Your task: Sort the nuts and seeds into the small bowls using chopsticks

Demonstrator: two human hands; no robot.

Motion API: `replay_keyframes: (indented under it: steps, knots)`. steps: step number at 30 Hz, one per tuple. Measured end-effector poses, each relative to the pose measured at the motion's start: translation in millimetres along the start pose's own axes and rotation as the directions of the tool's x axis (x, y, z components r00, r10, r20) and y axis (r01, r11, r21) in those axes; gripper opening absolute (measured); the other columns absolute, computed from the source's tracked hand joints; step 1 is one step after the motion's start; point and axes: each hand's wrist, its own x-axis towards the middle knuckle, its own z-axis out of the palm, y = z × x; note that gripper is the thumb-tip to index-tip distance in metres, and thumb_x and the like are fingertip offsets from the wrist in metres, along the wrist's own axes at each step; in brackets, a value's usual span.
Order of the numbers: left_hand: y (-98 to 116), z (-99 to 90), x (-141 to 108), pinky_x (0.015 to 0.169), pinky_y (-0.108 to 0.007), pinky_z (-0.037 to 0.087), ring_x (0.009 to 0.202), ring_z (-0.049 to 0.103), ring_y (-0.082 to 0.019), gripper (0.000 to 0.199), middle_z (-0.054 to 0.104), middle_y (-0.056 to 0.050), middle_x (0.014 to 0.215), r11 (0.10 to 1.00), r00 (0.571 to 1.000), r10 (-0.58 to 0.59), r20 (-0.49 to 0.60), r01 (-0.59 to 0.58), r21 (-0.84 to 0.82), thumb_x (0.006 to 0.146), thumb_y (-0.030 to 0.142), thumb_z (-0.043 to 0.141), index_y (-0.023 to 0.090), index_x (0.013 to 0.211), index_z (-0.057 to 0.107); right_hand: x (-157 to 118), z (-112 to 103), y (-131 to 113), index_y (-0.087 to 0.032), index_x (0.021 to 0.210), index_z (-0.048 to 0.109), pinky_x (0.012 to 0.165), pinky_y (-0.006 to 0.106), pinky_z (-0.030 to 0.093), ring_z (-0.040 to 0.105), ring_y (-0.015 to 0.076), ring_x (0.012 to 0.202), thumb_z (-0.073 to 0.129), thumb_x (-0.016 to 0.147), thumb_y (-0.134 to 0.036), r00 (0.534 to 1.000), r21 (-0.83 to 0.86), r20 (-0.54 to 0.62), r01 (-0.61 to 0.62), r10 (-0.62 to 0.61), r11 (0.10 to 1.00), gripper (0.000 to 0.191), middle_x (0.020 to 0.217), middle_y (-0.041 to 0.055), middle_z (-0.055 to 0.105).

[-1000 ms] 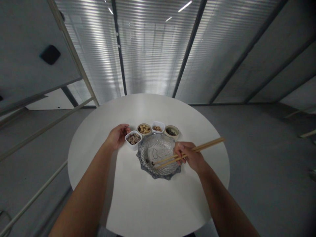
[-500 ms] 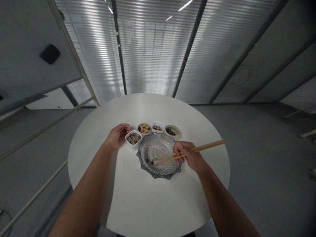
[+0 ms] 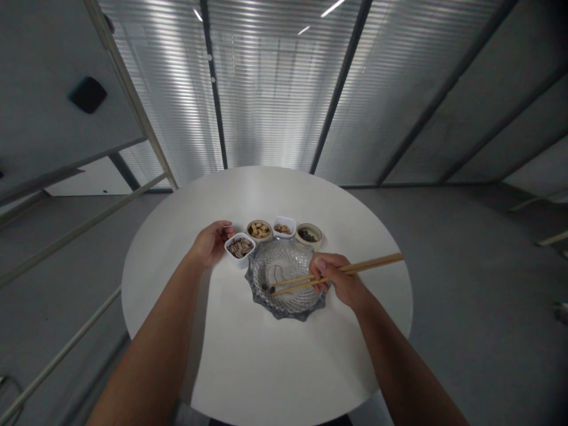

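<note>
My right hand (image 3: 332, 273) grips a pair of wooden chopsticks (image 3: 373, 262) over the right side of a clear glass dish (image 3: 288, 307). Inside the dish, the chopstick tips are at a small dark piece (image 3: 272, 290), and another dark piece (image 3: 265, 287) lies just left of it. Whether the tips pinch the piece is too small to tell. My left hand (image 3: 212, 244) rests on its side with fingers loosely curled and apart, beside a white square bowl (image 3: 240, 246) of striped seeds. It holds nothing visible.
Behind the dish stand a round bowl of pale nuts (image 3: 259, 230), a white bowl of brown nuts (image 3: 284, 227) and a round bowl of dark pieces (image 3: 309, 235). All are on a round white table (image 3: 266, 367). A metal-framed board stands left.
The chopstick tips have shifted slightly left and now appear closer to the right dark piece. My left hand has stayed beside the seed bowl.
</note>
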Motion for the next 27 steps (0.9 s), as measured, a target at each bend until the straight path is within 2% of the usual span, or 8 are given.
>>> replay_keyframes:
  steps: [15,20,27]
  knots:
    - [-0.4,-1.3,0.5,0.053,-0.026,0.049,0.056,0.059,-0.016,0.003,0.062,-0.006,0.066,1.000,1.000,0.000,-0.021,0.000,0.021,0.075,0.015,0.060,0.013,0.077,0.062,1.6,3.9,0.1,-0.018,0.061,0.051,0.043,0.023,0.036,0.045,0.0109,0.039,0.045,0.091,-0.048,0.998,0.008,-0.052,-0.034,0.035,0.999,0.043,0.041,-0.0048,0.043]
    - [-0.6,-1.8,1.8,0.053,-0.026,0.049,0.056,0.059,-0.015,0.003,0.062,-0.005,0.066,1.000,1.000,-0.005,0.013,0.005,0.022,0.076,0.014,0.060,0.013,0.078,0.061,2.1,6.0,-0.4,-0.019,0.060,0.050,0.041,0.023,0.037,0.044,0.0104,0.036,0.039,0.091,-0.053,0.995,0.010,-0.102,-0.015,0.016,1.000,0.048,0.039,-0.0055,0.040]
    - [-1.2,-1.8,1.6,0.052,-0.026,0.049,0.055,0.059,-0.015,0.004,0.061,-0.005,0.065,0.999,1.000,0.014,-0.006,-0.014,0.031,0.076,0.014,0.058,0.012,0.079,0.061,3.5,6.7,4.2,-0.020,0.058,0.050,0.039,0.023,0.036,0.045,0.0113,0.034,0.036,0.090,-0.060,0.988,0.059,-0.153,0.025,-0.016,0.998,0.053,0.036,-0.0060,0.037]
